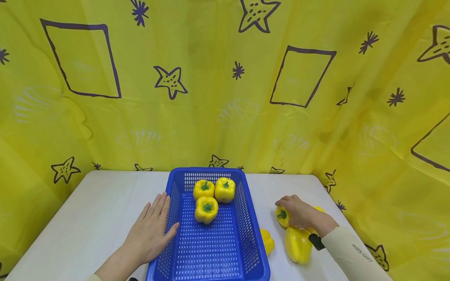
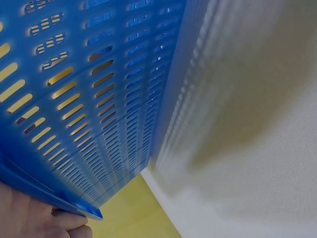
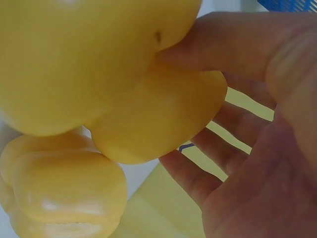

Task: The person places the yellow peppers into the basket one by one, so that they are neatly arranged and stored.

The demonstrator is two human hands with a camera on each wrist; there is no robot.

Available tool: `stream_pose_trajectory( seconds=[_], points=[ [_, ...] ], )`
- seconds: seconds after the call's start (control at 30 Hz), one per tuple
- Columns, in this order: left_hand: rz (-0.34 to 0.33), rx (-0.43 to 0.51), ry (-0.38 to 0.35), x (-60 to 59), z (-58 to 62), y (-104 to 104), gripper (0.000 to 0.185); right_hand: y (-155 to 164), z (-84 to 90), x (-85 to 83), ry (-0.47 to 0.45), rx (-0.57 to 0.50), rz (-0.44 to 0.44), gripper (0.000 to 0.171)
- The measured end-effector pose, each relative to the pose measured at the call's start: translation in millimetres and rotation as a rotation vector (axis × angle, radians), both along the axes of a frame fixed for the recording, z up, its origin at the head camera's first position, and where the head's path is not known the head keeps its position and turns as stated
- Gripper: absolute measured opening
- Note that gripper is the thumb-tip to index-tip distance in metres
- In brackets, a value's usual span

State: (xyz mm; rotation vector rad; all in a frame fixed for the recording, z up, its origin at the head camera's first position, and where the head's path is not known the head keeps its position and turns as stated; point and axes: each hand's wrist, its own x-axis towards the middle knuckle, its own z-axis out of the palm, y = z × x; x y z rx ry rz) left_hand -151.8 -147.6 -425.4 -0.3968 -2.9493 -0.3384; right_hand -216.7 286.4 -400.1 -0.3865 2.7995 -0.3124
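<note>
On the white tabletop [image 1: 88, 218], backed by a yellow curtain [image 1: 211, 97] printed with stars and squares, a blue slotted basket [image 1: 242, 218] sits near the middle. Three yellow peppers lie in its far half: two side by side at the far end [image 1: 204, 189] [image 1: 225, 189] and a third [image 1: 206, 209] just nearer, touching or almost touching them.

The left hand [image 1: 152, 231] lies flat on the tabletop with straight fingers, its grip wide and holding nothing, the thumb and palm edge pressed against the basket's left wall. The left wrist view shows that wall [image 2: 94, 99] close up with fingertips [image 2: 69, 220] at its lower rim.

To the right of the basket, the right hand [image 1: 299, 212] rests over a pepper [image 1: 282, 217], its fingers curled around it; the right wrist view shows the thumb [image 3: 233, 42] and fingers [image 3: 198, 178] closing on the yellow fruit [image 3: 158, 119]. A longer pepper [image 1: 297, 244] lies just nearer, touching the hand's wrist area, and another [image 1: 268, 240] lies against the basket's right wall, partly hidden by it.
</note>
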Motion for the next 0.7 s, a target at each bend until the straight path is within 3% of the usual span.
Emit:
stream_pose_trajectory(
  seconds=[0.23, 0.7],
  points=[
    [0.001, 0.002, -0.004, 0.4, 0.4, 0.7, 0.079, 0.9, 3.0, -2.5, -0.012, -0.027, -0.029, 0.059],
    [0.003, -0.002, 0.000, 0.7, 0.3, 0.3, 0.080, 1.7, 3.7, -4.4, 0.109, -0.033, 0.033, 0.058]
  ],
)
